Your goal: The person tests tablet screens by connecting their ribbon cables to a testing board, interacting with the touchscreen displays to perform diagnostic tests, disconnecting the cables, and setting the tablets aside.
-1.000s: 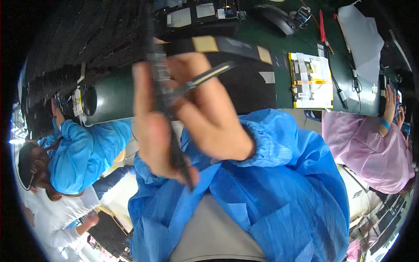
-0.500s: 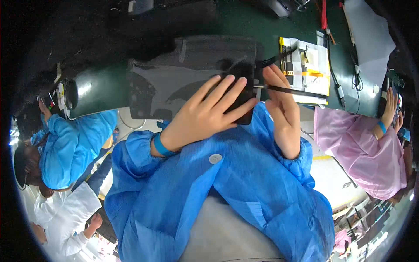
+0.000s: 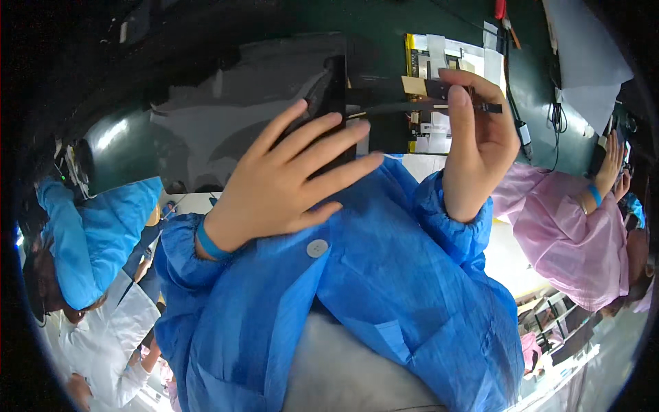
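Note:
A glossy black flat panel (image 3: 199,130), like a thin screen, lies along the front edge of the bench. My left hand (image 3: 292,175) rests spread on its right part, fingers apart and holding nothing. From the panel's right edge two dark flat ribbon cables (image 3: 391,106) run to the right. My right hand (image 3: 484,141) pinches the end of a ribbon cable between thumb and forefinger, beside a small tan patch. Under and behind that hand lies a white and yellow-edged flat assembly (image 3: 436,55) with circuit strips, partly hidden by the hand and cables.
A black cord (image 3: 525,134) with a plug lies right of the assembly, near a coiled thin cable (image 3: 557,113). A pale sheet (image 3: 590,48) hangs at the far right. A co-worker in pink (image 3: 549,226) sits to the right, one in light blue (image 3: 96,240) to the left.
My right hand has gone from beside the panel's edge, fingers extended, to pinching a ribbon cable's end over the assembly. My left hand stays on the panel, fingers spread wider. The view has shifted.

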Tool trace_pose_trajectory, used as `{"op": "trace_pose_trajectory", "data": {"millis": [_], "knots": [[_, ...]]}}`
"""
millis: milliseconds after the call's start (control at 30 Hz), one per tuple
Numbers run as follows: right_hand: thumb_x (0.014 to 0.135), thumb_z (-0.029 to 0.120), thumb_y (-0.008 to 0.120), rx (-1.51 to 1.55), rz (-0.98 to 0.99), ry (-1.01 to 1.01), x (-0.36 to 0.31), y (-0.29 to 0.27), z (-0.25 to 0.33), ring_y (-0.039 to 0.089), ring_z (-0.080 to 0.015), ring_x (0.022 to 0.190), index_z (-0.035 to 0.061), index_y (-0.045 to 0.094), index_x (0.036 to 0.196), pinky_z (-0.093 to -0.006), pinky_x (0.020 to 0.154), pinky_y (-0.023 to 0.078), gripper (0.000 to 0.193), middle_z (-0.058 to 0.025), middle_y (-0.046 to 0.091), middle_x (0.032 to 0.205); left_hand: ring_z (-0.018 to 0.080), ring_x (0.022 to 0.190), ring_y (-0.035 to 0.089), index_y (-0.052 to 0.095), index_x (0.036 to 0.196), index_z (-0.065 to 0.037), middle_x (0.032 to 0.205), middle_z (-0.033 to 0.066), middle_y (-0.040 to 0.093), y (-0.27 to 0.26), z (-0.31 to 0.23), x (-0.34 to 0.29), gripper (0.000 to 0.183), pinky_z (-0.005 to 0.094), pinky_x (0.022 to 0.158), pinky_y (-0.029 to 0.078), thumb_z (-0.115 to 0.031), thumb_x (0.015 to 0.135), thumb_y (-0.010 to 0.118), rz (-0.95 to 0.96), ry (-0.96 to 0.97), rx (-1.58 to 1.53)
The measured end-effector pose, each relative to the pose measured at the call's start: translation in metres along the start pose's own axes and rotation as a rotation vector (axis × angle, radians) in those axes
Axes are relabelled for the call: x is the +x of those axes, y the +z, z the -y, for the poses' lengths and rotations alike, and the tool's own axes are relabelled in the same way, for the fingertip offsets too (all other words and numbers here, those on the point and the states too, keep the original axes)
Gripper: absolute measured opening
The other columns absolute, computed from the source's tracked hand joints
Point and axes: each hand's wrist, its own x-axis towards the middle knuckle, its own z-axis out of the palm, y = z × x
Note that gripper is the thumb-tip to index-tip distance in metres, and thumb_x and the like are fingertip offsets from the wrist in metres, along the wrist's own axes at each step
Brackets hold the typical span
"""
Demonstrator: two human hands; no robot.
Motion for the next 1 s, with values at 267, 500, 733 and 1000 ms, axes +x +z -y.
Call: {"op": "trace_pose_trajectory", "data": {"millis": [267, 500, 733, 1000], "knots": [[0.078, -0.004, 0.062, -0.234, 0.033, 0.116, -0.003, -0.02, -0.004, 0.059, -0.0075, 0.073, 0.0015, 0.058, 0.106, -0.0196, 0.064, 0.048, 0.028, -0.0048, 0.064, 0.083, 0.0258, 0.115, 0.046, 0.059, 0.107, -0.01, 0.116, 0.0046, 0.054, 0.005, -0.006, 0.079, 0.035, 0.0496, 0.107, 0.018, -0.02, 0.073, 0.065, -0.18, -0.322, -0.124], [0.081, -0.002, 0.061, -0.261, -0.011, 0.176, -0.004, -0.037, -0.015, 0.059, -0.0079, 0.075, -0.0003, 0.057, 0.107, -0.0199, 0.066, 0.047, 0.026, -0.0071, 0.065, 0.089, 0.0238, 0.114, 0.048, 0.063, 0.099, -0.012, 0.108, 0.0003, 0.061, 0.019, 0.005, 0.09, 0.027, 0.0507, 0.105, 0.02, -0.021, 0.073, 0.066, -0.121, -0.472, 0.092], [0.083, -0.001, 0.058, -0.209, 0.032, 0.142, -0.004, -0.042, -0.023, 0.058, -0.0075, 0.074, -0.0001, 0.056, 0.109, -0.0191, 0.064, 0.045, 0.026, -0.0073, 0.065, 0.089, 0.0284, 0.106, 0.045, 0.065, 0.064, -0.009, 0.081, 0.0042, 0.049, 0.005, -0.007, 0.107, 0.009, 0.0576, 0.106, 0.013, -0.015, 0.066, 0.071, -0.185, -0.715, -0.161], [0.083, -0.001, 0.057, -0.236, 0.044, 0.154, -0.007, -0.042, -0.026, 0.058, -0.0071, 0.073, -0.0001, 0.059, 0.105, -0.0191, 0.064, 0.045, 0.022, -0.0066, 0.065, 0.088, 0.0295, 0.108, 0.044, 0.065, 0.063, -0.007, 0.083, 0.004, 0.052, 0.006, -0.004, 0.109, 0.009, 0.0586, 0.106, 0.012, -0.013, 0.068, 0.07, -0.14, -0.729, -0.17]]}}
